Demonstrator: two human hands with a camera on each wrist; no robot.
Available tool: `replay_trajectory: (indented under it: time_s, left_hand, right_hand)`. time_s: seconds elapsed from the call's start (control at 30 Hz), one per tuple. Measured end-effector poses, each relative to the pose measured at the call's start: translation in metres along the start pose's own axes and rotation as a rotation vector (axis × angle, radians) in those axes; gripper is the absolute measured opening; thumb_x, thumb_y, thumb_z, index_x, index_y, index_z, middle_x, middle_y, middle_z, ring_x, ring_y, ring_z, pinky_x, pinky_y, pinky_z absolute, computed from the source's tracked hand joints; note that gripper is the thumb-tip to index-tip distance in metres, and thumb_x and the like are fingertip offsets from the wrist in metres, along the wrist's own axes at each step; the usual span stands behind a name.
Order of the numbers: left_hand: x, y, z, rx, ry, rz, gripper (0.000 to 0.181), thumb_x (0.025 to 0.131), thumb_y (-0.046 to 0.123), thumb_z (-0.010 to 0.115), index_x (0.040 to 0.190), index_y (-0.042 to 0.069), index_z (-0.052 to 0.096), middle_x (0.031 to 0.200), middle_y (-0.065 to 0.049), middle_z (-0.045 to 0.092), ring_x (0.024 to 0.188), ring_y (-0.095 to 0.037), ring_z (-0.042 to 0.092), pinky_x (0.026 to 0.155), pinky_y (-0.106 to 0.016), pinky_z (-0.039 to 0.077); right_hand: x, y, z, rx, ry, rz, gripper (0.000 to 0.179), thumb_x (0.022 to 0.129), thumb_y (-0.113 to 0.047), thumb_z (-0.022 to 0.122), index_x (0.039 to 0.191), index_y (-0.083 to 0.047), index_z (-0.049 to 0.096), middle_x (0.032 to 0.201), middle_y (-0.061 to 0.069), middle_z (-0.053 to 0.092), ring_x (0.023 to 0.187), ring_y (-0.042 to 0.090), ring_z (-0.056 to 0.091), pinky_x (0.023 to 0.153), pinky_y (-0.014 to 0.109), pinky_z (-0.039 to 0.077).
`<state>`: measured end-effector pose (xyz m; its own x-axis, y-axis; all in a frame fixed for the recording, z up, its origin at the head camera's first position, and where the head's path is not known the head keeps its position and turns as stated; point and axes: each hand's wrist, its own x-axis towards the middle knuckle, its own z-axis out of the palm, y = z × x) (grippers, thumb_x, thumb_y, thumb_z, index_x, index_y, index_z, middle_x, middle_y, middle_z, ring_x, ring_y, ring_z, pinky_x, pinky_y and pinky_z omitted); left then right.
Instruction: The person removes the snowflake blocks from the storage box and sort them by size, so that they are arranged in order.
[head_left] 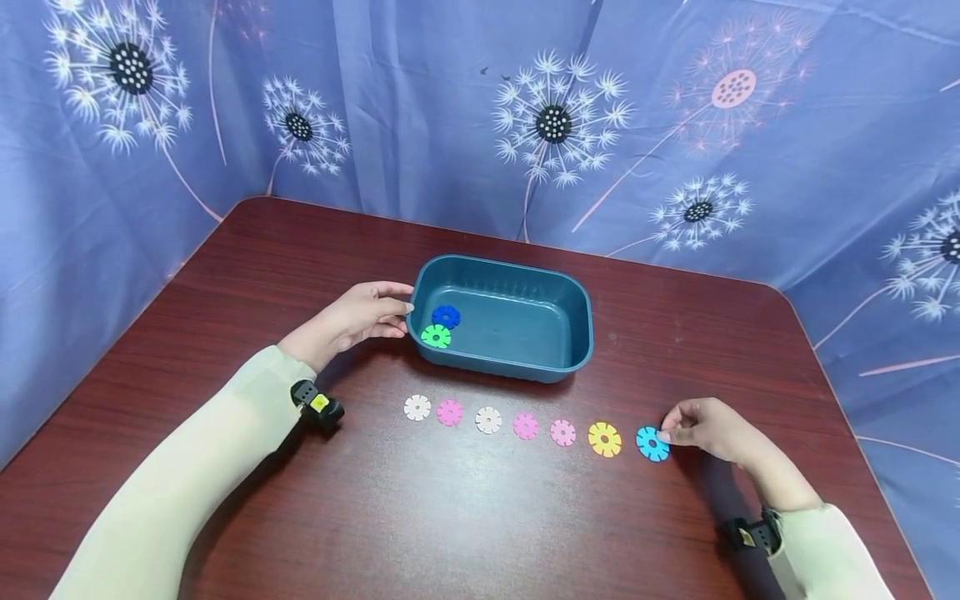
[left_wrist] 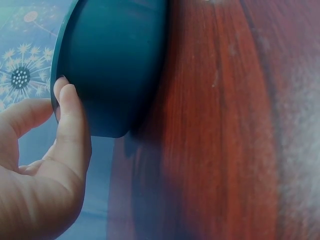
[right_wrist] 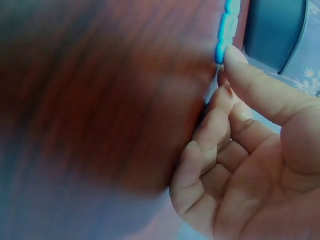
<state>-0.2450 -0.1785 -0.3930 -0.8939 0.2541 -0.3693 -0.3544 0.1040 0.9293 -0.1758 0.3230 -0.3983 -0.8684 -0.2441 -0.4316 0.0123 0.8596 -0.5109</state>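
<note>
My left hand (head_left: 367, 312) grips the left end of a dark teal plastic basin (head_left: 510, 360), thumb against the outer wall and a finger at the rim, as the left wrist view shows. Inside the basin lie a dark blue notched interlocking disc (head_left: 453, 312) and a bright green one (head_left: 427, 336). At the right end of a row of discs, my right hand (head_left: 705, 429) pinches the edge of a light blue interlocking disc (head_left: 649, 450). Its thumb is on the edge in the right wrist view, with the other fingers curled below.
Left of the light blue disc, the row holds a yellow disc (head_left: 596, 447), then smaller pink discs (head_left: 557, 439) and white discs (head_left: 482, 427), in front of the basin. The dark red wooden table (head_left: 480, 525) backs onto a blue dandelion-print curtain (head_left: 435, 117).
</note>
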Motion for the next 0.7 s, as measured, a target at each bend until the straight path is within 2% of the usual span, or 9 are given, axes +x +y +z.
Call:
replay_trajectory:
  time_s: [0.1, 0.2, 0.27, 0.33, 0.43, 0.53, 0.6, 0.7]
  left_hand:
    - [0.0, -0.001, -0.001, -0.004, -0.005, 0.002, 0.055, 0.101, 0.006, 0.055, 0.152, -0.005, 0.038, 0.079, 0.005, 0.068, 0.067, -0.006, 0.065, 0.068, -0.017, 0.061]
    - [0.0, -0.001, -0.001, -0.004, -0.005, 0.0, 0.055, 0.101, 0.006, 0.055, 0.152, -0.004, 0.039, 0.08, 0.005, 0.069, 0.068, -0.006, 0.065, 0.068, -0.017, 0.062]
    - [-0.001, -0.001, -0.001, -0.004, -0.003, -0.004, 0.054, 0.101, 0.006, 0.056, 0.152, -0.003, 0.04, 0.081, 0.005, 0.069, 0.067, -0.006, 0.065, 0.068, -0.017, 0.062]
    - [-0.001, 0.0, -0.001, -0.005, -0.002, -0.006, 0.053, 0.101, 0.006, 0.056, 0.151, -0.003, 0.04, 0.081, 0.005, 0.069, 0.067, -0.006, 0.066, 0.068, -0.017, 0.061]
    - [-0.001, 0.0, -0.001, -0.011, -0.014, -0.003, 0.054, 0.102, 0.006, 0.055, 0.152, -0.004, 0.039, 0.081, 0.004, 0.069, 0.067, -0.006, 0.065, 0.068, -0.017, 0.061]
    - [0.0, 0.0, -0.001, -0.016, -0.022, 0.0, 0.054, 0.102, 0.005, 0.055, 0.152, -0.005, 0.038, 0.08, 0.004, 0.069, 0.067, -0.005, 0.065, 0.068, -0.016, 0.061]
    - [0.001, 0.0, -0.001, -0.017, -0.022, 0.0, 0.054, 0.102, 0.005, 0.055, 0.152, -0.005, 0.038, 0.079, 0.004, 0.068, 0.066, -0.005, 0.065, 0.068, -0.016, 0.061]
    - [0.001, 0.0, -0.001, -0.007, -0.017, -0.001, 0.055, 0.102, 0.006, 0.055, 0.152, -0.005, 0.037, 0.079, 0.004, 0.068, 0.067, -0.005, 0.065, 0.068, -0.016, 0.061]
  right_hand:
    - [0.0, 0.004, -0.006, 0.073, -0.06, -0.005, 0.032, 0.097, -0.024, 0.071, 0.112, 0.004, 0.065, 0.088, 0.002, 0.061, 0.078, 0.009, 0.05, 0.066, 0.026, 0.045]
    - [0.001, 0.007, -0.015, 0.141, -0.122, -0.003, 0.042, 0.1, -0.028, 0.067, 0.123, 0.007, 0.059, 0.101, 0.006, 0.065, 0.09, 0.011, 0.058, 0.078, 0.035, 0.057]
    - [0.003, 0.005, -0.021, 0.147, -0.121, -0.01, 0.043, 0.101, -0.029, 0.065, 0.124, 0.006, 0.058, 0.106, 0.007, 0.067, 0.094, 0.013, 0.061, 0.083, 0.038, 0.059]
    - [0.007, -0.003, -0.027, 0.142, -0.086, -0.03, 0.041, 0.101, -0.029, 0.064, 0.123, 0.005, 0.059, 0.105, 0.006, 0.067, 0.091, 0.012, 0.061, 0.082, 0.036, 0.06]
    - [0.015, -0.024, -0.038, 0.108, 0.014, -0.113, 0.035, 0.101, -0.026, 0.065, 0.122, 0.001, 0.062, 0.103, 0.001, 0.067, 0.087, 0.007, 0.061, 0.076, 0.028, 0.057]
    - [0.023, -0.055, -0.051, 0.056, 0.098, -0.213, 0.033, 0.099, -0.024, 0.068, 0.123, -0.002, 0.064, 0.103, -0.002, 0.067, 0.089, 0.002, 0.06, 0.076, 0.024, 0.055]
    - [0.029, -0.078, -0.061, 0.019, 0.118, -0.261, 0.032, 0.098, -0.024, 0.07, 0.124, -0.006, 0.066, 0.108, -0.001, 0.07, 0.092, -0.002, 0.06, 0.079, 0.022, 0.054]
    - [0.04, -0.115, -0.074, -0.042, 0.102, -0.328, 0.035, 0.097, -0.025, 0.071, 0.128, -0.01, 0.067, 0.117, 0.006, 0.073, 0.1, 0.002, 0.063, 0.084, 0.022, 0.054]
